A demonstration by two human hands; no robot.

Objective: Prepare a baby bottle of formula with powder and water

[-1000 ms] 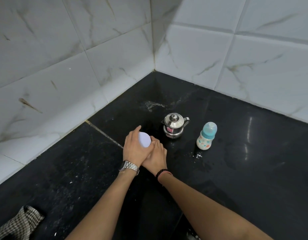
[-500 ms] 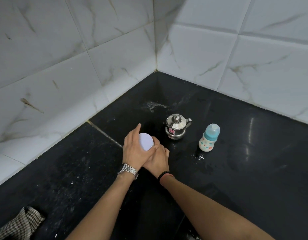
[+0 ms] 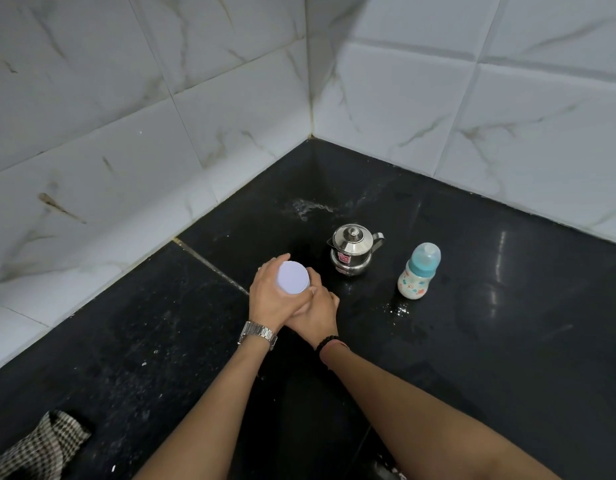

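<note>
A container with a round white lid [image 3: 292, 277] stands on the black counter [image 3: 473, 341]; its body is hidden by my hands. My left hand [image 3: 270, 299], with a metal watch on the wrist, wraps around the lid's edge. My right hand [image 3: 317, 315] grips the container lower down, partly under the left hand. To the right stand a small steel kettle [image 3: 353, 249] with its lid on and a baby bottle [image 3: 419, 271] with a teal cap, upright and apart from my hands.
White marble-look tiled walls [image 3: 161, 150] meet in a corner behind the counter. A checked cloth [image 3: 40, 448] lies at the lower left. Specks of white powder [image 3: 398, 310] and wet smears mark the counter near the bottle.
Both hands stay on the container; the left hand has turned slightly around the lid. The view has shifted a little.
</note>
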